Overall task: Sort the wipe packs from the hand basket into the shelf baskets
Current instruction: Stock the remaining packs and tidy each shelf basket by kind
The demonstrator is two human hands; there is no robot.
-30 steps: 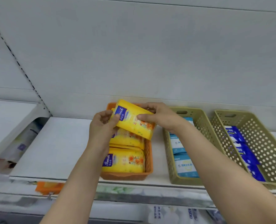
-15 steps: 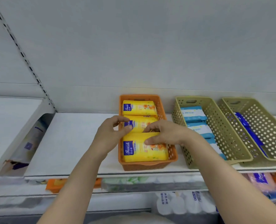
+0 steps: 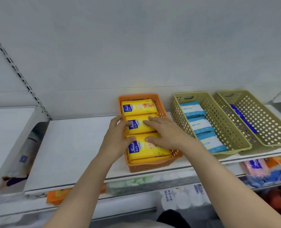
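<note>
An orange shelf basket [image 3: 161, 106] holds three yellow wipe packs in a row: a far one [image 3: 139, 106], a middle one [image 3: 140, 126] and a near one [image 3: 148, 149]. My left hand [image 3: 116, 139] lies at the basket's left rim, its fingers touching the middle and near packs. My right hand [image 3: 164, 134] rests flat on those same two packs with straight fingers. A green basket [image 3: 218, 119] to the right holds light-blue packs [image 3: 200, 125]. A second green basket [image 3: 259, 119] farther right holds dark-blue packs [image 3: 241, 117]. No hand basket is in view.
The baskets stand on a white shelf [image 3: 74, 145] with bare surface to the left. A lower shelf carries packaged goods [image 3: 180, 196], and pink packs [image 3: 254, 168] lie at the right. The left bay holds a white bag [image 3: 21, 158].
One second ago both hands held a yellow pack above the orange basket. It now lies in the basket, and both hands press flat on the packs. The view has shifted.
</note>
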